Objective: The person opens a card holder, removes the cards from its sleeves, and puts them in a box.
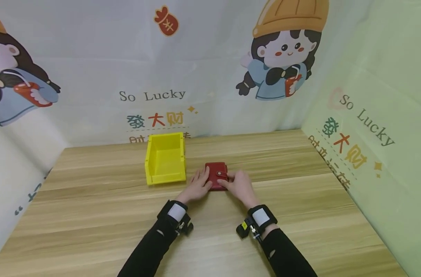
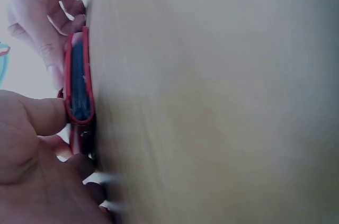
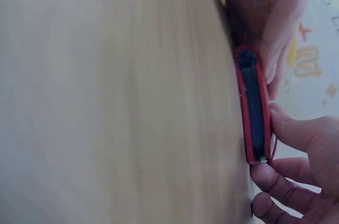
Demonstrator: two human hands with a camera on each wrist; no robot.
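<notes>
A small red wallet [image 1: 215, 182] with a snap-button strap lies closed on the table, its strap side facing up. My left hand [image 1: 197, 185] holds the wallet's left edge, with the thumb near its front corner. On the other side my right hand [image 1: 240, 185] grips the right edge beside the strap, thumb on the cover. The wallet [image 2: 80, 78] shows its dark inner layers between red covers in the left wrist view. In the right wrist view, the right thumb presses the cover of the wallet [image 3: 254, 107] while the fingers bend around its end.
A yellow open bin [image 1: 166, 179] stands on the wooden table [image 1: 103, 215], just left of and behind the wallet. A white printed cloth [image 1: 210, 77] hangs behind the table and along its sides. Both wrists carry strapped cameras.
</notes>
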